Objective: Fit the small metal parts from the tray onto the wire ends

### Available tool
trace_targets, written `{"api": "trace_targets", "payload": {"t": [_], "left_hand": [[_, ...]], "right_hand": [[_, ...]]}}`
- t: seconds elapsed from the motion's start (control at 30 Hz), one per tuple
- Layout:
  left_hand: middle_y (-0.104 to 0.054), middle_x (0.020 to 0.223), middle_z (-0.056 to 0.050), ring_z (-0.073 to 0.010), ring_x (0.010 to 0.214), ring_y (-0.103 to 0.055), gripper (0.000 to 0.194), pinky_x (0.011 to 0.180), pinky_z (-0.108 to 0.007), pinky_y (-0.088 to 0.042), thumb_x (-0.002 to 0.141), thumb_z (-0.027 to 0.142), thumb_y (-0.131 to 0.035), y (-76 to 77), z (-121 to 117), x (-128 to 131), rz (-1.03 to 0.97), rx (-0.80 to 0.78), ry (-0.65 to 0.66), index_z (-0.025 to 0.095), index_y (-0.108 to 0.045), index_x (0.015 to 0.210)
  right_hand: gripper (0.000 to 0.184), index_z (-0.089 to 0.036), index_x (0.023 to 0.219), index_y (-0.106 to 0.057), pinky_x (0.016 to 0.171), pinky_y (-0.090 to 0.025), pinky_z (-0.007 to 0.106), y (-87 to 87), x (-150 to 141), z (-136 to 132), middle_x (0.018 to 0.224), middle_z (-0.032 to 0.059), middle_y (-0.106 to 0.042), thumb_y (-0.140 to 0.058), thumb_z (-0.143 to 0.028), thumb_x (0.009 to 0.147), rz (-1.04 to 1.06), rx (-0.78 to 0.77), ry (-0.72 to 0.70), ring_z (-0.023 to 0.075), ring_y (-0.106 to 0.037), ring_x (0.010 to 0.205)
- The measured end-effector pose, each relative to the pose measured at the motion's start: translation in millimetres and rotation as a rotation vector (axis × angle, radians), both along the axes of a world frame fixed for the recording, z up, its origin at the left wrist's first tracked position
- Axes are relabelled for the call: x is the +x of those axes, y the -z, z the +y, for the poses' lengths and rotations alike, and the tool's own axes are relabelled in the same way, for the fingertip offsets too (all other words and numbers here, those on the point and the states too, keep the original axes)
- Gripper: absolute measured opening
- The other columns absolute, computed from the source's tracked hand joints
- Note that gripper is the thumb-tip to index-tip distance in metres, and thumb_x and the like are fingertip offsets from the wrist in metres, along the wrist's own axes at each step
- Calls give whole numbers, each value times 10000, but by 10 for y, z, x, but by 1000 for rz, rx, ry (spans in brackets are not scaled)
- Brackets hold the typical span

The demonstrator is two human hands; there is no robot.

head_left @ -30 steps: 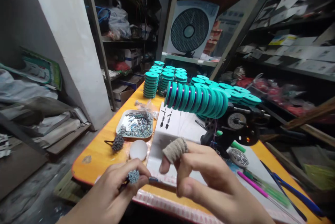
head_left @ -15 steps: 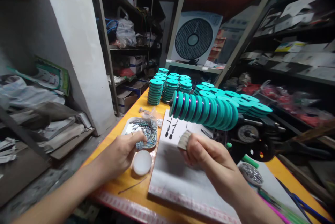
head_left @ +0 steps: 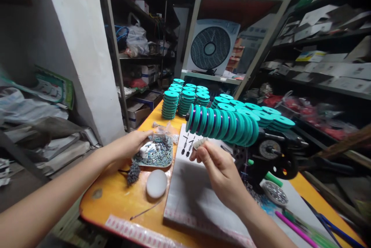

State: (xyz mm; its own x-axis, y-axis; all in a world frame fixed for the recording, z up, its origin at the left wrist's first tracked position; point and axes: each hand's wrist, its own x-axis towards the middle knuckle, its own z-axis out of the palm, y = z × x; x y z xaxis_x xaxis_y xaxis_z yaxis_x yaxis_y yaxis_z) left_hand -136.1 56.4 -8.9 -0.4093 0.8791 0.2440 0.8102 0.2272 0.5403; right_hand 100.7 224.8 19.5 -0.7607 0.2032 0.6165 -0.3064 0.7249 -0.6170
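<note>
Many small pieces (head_left: 162, 154) yet loose in a white tray (head_left: 172, 158), one dark bundle (head_left: 133, 173) already gathered just beside it. At the tray's far left corner, left hand (head_left: 139, 140), fingers bent, grip impossible to tell; above a white board (head_left: 181, 188), right hand (head_left: 213, 162), fingers curled nearly closed, nothing visible between them.

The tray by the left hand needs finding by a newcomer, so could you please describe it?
On the orange table, look left of the pale board; the tray sits there beside the person's left hand. It is shallow and white with rounded corners. Loose grey-blue pieces fill much of it, unlike the plain, round white disc nearer the camera.
</note>
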Motion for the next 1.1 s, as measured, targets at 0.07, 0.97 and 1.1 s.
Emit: {"api": "trace_targets", "payload": {"t": [0.07,0.97,1.1], "left_hand": [[-666,844,-24,-164,709,-634,232,698,-345,-536,1005,301,-537,38,-17,-52,6,-38,0,136,-653,1120],[-323,565,83,-53,464,-234,650,450,-225,-201,685,660,-790,-42,-58,1316,-1174,480,-125,81,-734,977],[-262,567,103,-34,488,-185,445,440,-168,-225,706,485,-866,-144,61,1490,-1389,691,-86,119,-755,932]], "right_hand": [[400,-141,780,-597,662,-409,200,6,8,9,766,19,-597,-416,-329,1082,43,-9,17,91,-549,719],[174,-152,898,-529,767,-468,240,46,305,-108,940,54,-591,-433,-167,1042,95,251,-192,123,-563,884],[174,-122,868,-544,827,-481,325,-4,315,-131,907,88,-612,-468,-143,1024,141,495,-217,162,-541,902]]}}
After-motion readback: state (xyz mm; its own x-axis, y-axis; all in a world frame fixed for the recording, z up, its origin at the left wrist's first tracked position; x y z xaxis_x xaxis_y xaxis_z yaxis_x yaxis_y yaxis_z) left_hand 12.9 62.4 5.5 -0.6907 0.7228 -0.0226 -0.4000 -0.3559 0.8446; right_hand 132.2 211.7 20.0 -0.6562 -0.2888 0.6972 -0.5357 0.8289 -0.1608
